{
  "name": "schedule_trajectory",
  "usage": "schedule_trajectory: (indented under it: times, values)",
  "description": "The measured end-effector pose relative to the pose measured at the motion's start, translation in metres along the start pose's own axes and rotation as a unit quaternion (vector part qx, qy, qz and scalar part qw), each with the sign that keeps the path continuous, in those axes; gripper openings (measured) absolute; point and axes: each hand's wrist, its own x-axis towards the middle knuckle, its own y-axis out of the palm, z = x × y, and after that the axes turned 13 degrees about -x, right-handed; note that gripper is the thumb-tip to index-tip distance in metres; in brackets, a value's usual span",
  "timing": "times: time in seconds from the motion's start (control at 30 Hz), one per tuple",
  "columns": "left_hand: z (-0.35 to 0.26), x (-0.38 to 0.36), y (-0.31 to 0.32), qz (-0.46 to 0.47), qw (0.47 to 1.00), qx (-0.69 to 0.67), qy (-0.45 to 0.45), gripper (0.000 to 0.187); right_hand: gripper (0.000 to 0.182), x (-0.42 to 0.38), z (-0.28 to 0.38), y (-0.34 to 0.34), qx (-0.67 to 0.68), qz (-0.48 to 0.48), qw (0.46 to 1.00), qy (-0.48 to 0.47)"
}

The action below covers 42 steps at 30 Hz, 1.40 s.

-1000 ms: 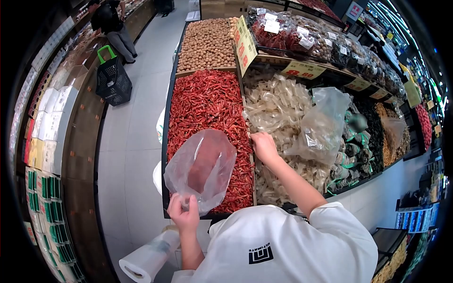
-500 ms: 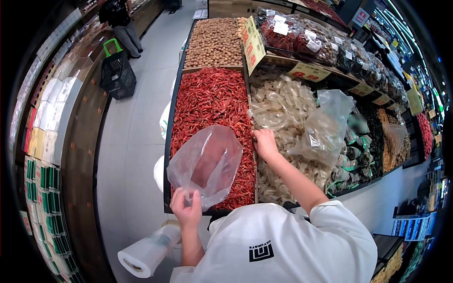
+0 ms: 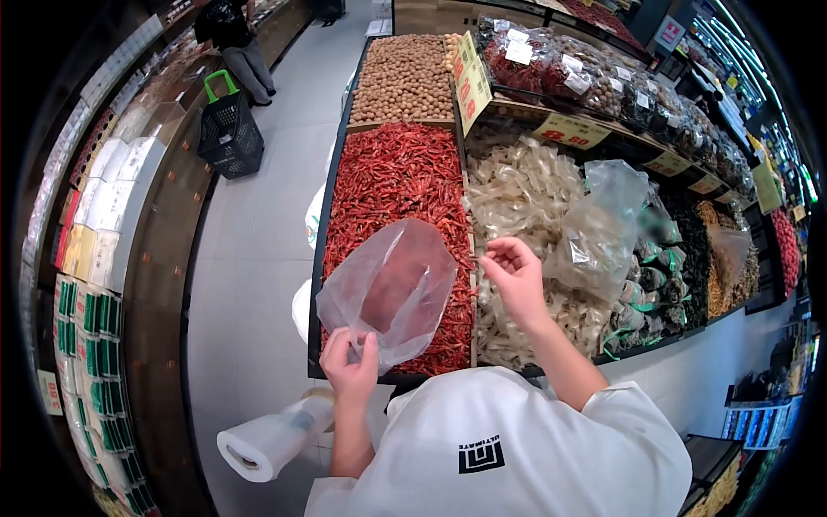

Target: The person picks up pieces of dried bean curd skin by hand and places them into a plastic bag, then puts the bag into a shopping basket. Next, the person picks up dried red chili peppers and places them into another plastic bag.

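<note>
A long table [image 3: 317, 302] is filling the middle of the scene, its open sections carrying loose dry goods. Red chillies [image 3: 396, 172] are spreading across the left section, pale strips [image 3: 521, 185] are heaping up on the right, and walnuts [image 3: 403, 77] are lying at the far left end. Beyond the table on the left, a dark basket [image 3: 231, 142] with a green handle is standing on the floor near a person [image 3: 241, 52].

A clear bag [image 3: 405, 284] is hanging spread over the near part of the chillies; a second bag [image 3: 594, 224] is resting on the strips. Near left, a roll [image 3: 267, 444] of clear film is sitting beside the table.

The left hand [image 3: 351, 366] is pinching the first bag at its near left edge, its grip closed on the film. That bag is looking very light, limp and probably slippery; a pinch on the doubled edge should be holding better than one on the smooth middle, which could be creasing or sliding away.

The right hand [image 3: 517, 274] is hovering by the divider between chillies and strips, its thumb and fingers nearly meeting; I cannot tell whether that grip is holding something small.
</note>
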Motion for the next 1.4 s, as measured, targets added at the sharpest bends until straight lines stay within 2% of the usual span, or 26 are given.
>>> schedule_trajectory:
  times: [0.07, 0.1, 0.17, 0.2, 0.27, 0.37, 0.43, 0.5, 0.57, 0.6, 0.77, 0.83, 0.9, 0.97, 1.0, 1.03, 1.1, 1.23, 1.33, 1.4]
  values:
    - [-0.004, 0.0, 0.002, 0.004, 1.0, 0.0, 0.003, 0.01, 0.026, -0.021, 0.042, 0.028, 0.058, 0.058, 0.996, -0.03]
    - [-0.008, 0.0, 0.002, 0.004, 1.0, 0.004, 0.004, 0.01, 0.032, -0.028, 0.056, 0.041, 0.032, 0.097, 0.995, -0.009]
    - [-0.019, 0.001, 0.004, -0.005, 0.999, 0.036, 0.015, 0.011, 0.043, -0.033, 0.086, 0.059, -0.104, 0.159, 0.968, -0.165]
    - [-0.017, 0.0, 0.006, -0.018, 0.999, 0.019, 0.021, 0.012, 0.043, -0.033, 0.091, 0.059, -0.099, 0.161, 0.968, -0.167]
    - [-0.02, -0.003, 0.004, -0.023, 0.999, 0.028, 0.019, 0.011, 0.05, -0.034, 0.097, 0.051, -0.251, 0.098, 0.909, -0.317]
    - [-0.024, -0.011, 0.002, -0.032, 0.999, 0.029, 0.002, 0.01, 0.044, -0.034, 0.073, 0.022, -0.24, 0.054, 0.936, -0.252]
    - [-0.023, -0.018, 0.0, -0.038, 0.999, 0.027, -0.011, 0.009, 0.041, -0.037, 0.045, 0.0, -0.213, 0.033, 0.962, -0.165]
    - [-0.014, -0.026, -0.001, -0.054, 0.997, -0.024, -0.051, 0.007, 0.044, -0.04, 0.007, -0.023, -0.237, 0.026, 0.96, -0.149]
    - [-0.007, -0.029, 0.002, -0.074, 0.995, -0.038, -0.05, 0.009, 0.049, -0.051, -0.036, -0.045, -0.367, 0.048, 0.925, -0.083]
    - [-0.005, -0.031, 0.003, -0.094, 0.993, -0.052, -0.049, 0.011, 0.051, -0.059, -0.048, -0.052, -0.386, 0.062, 0.918, -0.058]
    - [-0.003, -0.034, 0.007, -0.081, 0.995, -0.037, -0.041, 0.01, 0.048, -0.076, -0.092, -0.053, -0.434, 0.112, 0.893, -0.043]
    - [-0.003, -0.034, 0.01, -0.077, 0.996, -0.036, -0.035, 0.01, 0.045, -0.075, -0.104, -0.041, -0.483, 0.12, 0.86, -0.116]
    - [-0.005, -0.032, 0.014, -0.085, 0.995, -0.048, -0.03, 0.009, 0.039, -0.069, -0.099, -0.025, -0.485, 0.139, 0.858, -0.097]
    - [-0.007, -0.029, 0.015, -0.083, 0.995, -0.045, -0.027, 0.009, 0.032, -0.062, -0.111, -0.012, -0.521, 0.124, 0.829, -0.162]
    - [-0.008, -0.029, 0.015, -0.083, 0.995, -0.042, -0.03, 0.009, 0.038, -0.059, -0.115, -0.008, -0.55, 0.136, 0.814, -0.129]
    - [-0.009, -0.028, 0.015, -0.083, 0.995, -0.041, -0.029, 0.009, 0.038, -0.056, -0.119, -0.007, -0.548, 0.136, 0.815, -0.13]
    - [-0.013, -0.027, 0.016, -0.08, 0.996, -0.021, -0.022, 0.01, 0.04, -0.053, -0.124, -0.005, -0.593, 0.143, 0.791, -0.051]
    - [-0.006, -0.029, 0.019, -0.079, 0.996, -0.024, -0.028, 0.01, 0.041, -0.053, -0.136, -0.016, -0.583, 0.135, 0.799, -0.048]
    - [-0.003, -0.028, 0.021, -0.08, 0.996, -0.021, -0.023, 0.009, 0.036, -0.052, -0.141, -0.02, -0.573, 0.128, 0.804, -0.096]
    - [0.0, -0.028, 0.022, -0.083, 0.996, -0.029, -0.024, 0.01, 0.041, -0.052, -0.138, -0.017, -0.575, 0.149, 0.804, -0.032]
